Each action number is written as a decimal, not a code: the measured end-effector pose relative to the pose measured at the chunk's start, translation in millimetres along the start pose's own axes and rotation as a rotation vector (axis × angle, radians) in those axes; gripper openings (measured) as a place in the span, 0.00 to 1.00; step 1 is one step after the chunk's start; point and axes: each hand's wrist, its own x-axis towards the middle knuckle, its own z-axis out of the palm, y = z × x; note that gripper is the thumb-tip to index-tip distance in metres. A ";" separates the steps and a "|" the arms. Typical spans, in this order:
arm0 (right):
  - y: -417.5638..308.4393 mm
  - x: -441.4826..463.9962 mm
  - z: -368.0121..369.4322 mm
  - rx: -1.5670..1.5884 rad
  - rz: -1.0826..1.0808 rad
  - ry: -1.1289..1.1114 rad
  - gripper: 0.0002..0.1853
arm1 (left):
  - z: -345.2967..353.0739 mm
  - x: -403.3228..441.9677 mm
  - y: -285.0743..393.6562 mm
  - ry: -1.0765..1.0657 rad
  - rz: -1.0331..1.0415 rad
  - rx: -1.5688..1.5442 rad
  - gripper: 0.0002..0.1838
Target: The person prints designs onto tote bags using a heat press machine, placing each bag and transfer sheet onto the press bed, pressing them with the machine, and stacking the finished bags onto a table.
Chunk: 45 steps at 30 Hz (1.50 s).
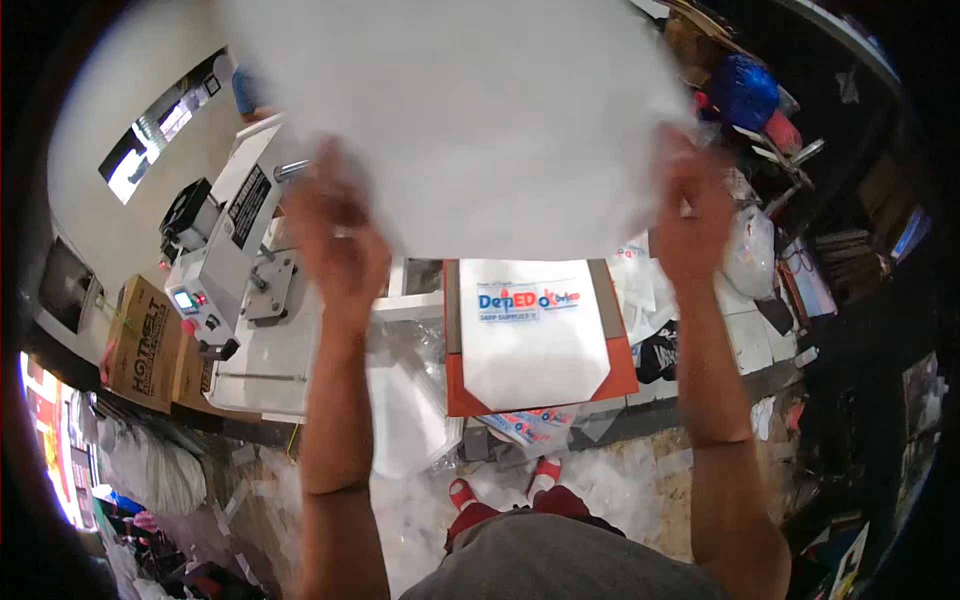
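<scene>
A white sheet (pixel 500 130) is being held up by its side edges, between the left hand (pixel 338 230) and the right hand (pixel 692 205); the grip is being blurred, but both appear closed on it. Below, a second sheet (pixel 535 355), printed in blue and red, is being carried by a red board (pixel 620 375). At left, a lit screen (pixel 185 301) is being shown on a white machine (pixel 210 268).

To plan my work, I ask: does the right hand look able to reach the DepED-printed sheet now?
Probably not immediately: the right hand seems occupied, holding the raised white sheet together with the left hand. If freed, its way looks open; the DepED-printed sheet lies uncovered in its near part.
</scene>
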 end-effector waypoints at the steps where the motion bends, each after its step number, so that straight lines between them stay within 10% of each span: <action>1: 43.3 -36.1 38.9 -0.055 -0.086 0.056 0.17 | 25.6 -20.9 -14.5 -0.235 0.127 0.849 0.18; 4: 115.7 -184.8 82.0 -0.008 0.599 -0.811 0.14 | 60.8 -165.4 -82.8 -0.643 -0.430 0.731 0.26; 6: 124.1 -262.9 74.5 0.027 0.678 -0.956 0.16 | 54.0 -237.4 -95.6 -0.941 -0.695 0.792 0.28; 23: 97.3 -323.6 35.0 0.000 0.494 -0.656 0.15 | 48.0 -291.9 -36.0 -0.830 -0.695 0.817 0.29; 28: 90.0 -285.5 45.7 -0.072 0.432 -0.631 0.19 | 59.1 -271.1 -51.8 -0.580 -0.395 0.732 0.30; 34: 89.3 -281.6 149.8 -0.078 0.212 -0.928 0.29 | 140.5 -250.2 -98.7 -0.957 -0.223 0.777 0.30; 45: 134.0 -315.9 90.3 -0.097 0.534 -0.612 0.23 | 64.9 -265.3 -114.9 -0.585 -0.546 0.772 0.27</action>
